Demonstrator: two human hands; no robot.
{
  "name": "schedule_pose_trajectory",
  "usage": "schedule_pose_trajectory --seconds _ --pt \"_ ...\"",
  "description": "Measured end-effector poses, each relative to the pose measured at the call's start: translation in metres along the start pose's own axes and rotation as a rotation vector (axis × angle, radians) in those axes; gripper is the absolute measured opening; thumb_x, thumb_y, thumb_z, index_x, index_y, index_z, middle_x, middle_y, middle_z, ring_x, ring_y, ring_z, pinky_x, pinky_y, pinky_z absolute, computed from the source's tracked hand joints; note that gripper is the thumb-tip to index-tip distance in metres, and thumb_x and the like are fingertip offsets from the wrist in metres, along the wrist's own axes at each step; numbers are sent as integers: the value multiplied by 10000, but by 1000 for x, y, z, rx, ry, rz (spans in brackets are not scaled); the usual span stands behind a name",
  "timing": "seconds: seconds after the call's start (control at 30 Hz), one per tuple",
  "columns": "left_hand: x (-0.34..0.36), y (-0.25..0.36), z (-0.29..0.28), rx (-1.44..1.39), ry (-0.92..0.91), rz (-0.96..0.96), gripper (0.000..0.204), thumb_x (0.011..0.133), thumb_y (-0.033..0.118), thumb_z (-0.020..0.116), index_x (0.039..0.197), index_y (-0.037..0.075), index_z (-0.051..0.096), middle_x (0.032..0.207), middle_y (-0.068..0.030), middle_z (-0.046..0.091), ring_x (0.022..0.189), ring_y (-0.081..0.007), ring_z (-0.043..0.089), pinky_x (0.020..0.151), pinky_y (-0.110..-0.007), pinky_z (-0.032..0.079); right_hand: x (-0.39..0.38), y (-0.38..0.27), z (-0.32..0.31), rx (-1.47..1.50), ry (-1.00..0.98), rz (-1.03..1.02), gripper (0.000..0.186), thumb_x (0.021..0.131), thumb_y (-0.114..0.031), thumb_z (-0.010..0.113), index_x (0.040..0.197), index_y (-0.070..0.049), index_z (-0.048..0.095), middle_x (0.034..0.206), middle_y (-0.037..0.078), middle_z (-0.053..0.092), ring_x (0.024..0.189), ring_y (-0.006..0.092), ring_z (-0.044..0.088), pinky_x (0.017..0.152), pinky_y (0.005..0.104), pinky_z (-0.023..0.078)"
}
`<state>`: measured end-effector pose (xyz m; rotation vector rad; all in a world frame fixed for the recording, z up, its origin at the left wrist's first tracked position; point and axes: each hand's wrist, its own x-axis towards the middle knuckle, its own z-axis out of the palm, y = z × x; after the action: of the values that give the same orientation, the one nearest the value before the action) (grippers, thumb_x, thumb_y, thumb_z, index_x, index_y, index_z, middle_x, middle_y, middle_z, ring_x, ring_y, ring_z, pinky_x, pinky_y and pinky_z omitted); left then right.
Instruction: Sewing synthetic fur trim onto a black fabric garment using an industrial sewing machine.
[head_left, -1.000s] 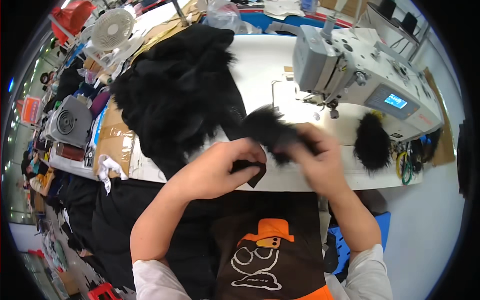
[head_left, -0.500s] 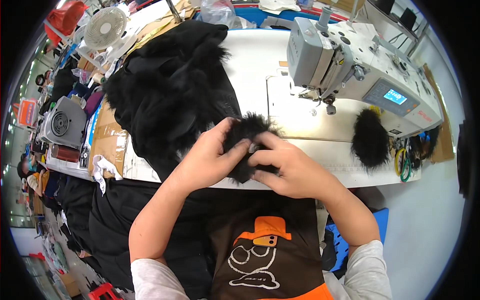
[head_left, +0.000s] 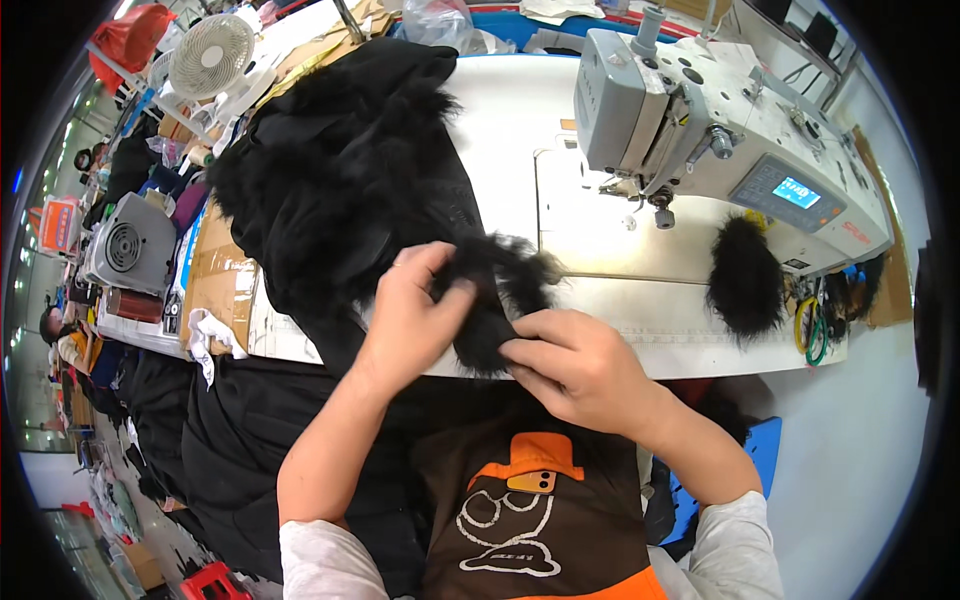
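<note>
A black fur-trimmed piece of cloth (head_left: 488, 335) is stretched between my two hands at the table's front edge. My left hand (head_left: 420, 305) pinches its upper left part, with the thumb on top. On the lower right side, the fingers of my right hand (head_left: 565, 360) are closed on its edge. A fluffy strip of black fur (head_left: 522, 272) rises beyond my fingers. Left of it, a large heap of black furry cloth (head_left: 340, 170) lies on the table, close to my left hand; where the heap and the held piece meet is hard to make out.
A sewing machine (head_left: 690, 130) with a lit panel stands at the right on the white table (head_left: 500, 120). Beside it hang a black fur tuft (head_left: 746, 278) and green-handled scissors (head_left: 817, 338). Black fabric (head_left: 250, 440) drapes below the table edge. A white fan (head_left: 212, 56) stands far left.
My hands have moved apart, the right one down and slightly right, the left one a little left. The black piece between them is now spread out more.
</note>
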<state>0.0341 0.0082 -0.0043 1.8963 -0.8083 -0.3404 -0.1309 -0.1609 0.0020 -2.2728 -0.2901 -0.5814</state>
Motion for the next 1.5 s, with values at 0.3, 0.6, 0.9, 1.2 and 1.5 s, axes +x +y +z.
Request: schedule_pose_trajectory --seconds 0.3,0.6,0.9,1.2,1.5 --pt "28 5 -38 417 -312 -115 639 753 226 919 1311 45 665 1132 -136 719 1175 -340 555 1040 -421 476 -25 21 18 -261 103 -312 170 787 -28 775 949 4 731 1197 123 736 1158 306 712 932 425 569" --pt "7 27 -23 328 4 297 222 873 27 761 1085 27 696 1035 -100 704 946 -284 653 894 -398 509 -22 21 17 -284 107 -294 156 798 -60 777 938 0 744 1198 122 730 1156 314 704 931 425 560" --pt "-31 30 -17 434 -312 513 201 883 82 776 1053 67 670 990 -69 674 972 -272 653 935 -423 490 -17 21 9 -309 85 -308 198 762 -95 755 940 -9 750 1145 97 715 1096 296 682 904 410 545" --pt "-36 36 -15 414 -415 439 270 854 109 809 1074 63 660 906 -70 689 871 -281 696 1041 -481 490 3 17 -19 -354 -111 -282 172 756 -122 758 919 -80 723 1056 37 679 1096 253 652 963 424 504" --pt "-13 71 -46 402 -552 466 334 779 36 805 1084 22 671 936 -120 715 887 -337 699 1052 -506 518 37 10 -44 -7 -207 -360 230 720 -103 862 879 -71 699 1019 63 664 1143 307 654 976 487 502"
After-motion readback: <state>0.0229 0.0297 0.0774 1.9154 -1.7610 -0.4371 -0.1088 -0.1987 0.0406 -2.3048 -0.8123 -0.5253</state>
